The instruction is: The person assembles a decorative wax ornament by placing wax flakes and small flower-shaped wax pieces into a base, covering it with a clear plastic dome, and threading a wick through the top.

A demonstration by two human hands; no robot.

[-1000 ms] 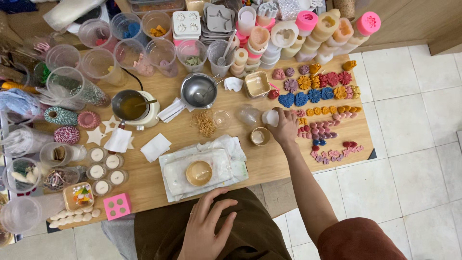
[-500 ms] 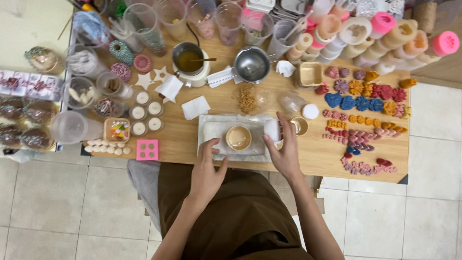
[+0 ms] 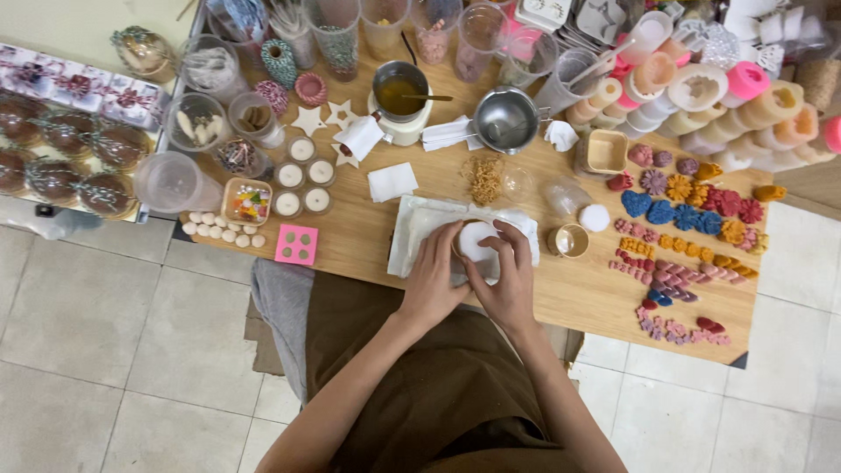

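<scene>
Head view | left hand (image 3: 432, 282) and right hand (image 3: 506, 278) fingers clasp white round lid (image 3: 477, 241) | over white cloth (image 3: 416, 229)

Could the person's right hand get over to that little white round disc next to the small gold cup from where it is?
Probably yes. The right hand is on the small round tin, and the white disc lies just to its right on bare wood. Only the gold cup sits between, low enough to pass over.

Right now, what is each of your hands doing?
Left hand: closed around the small round white container.
Right hand: closed around the same container, from the other side.
</scene>
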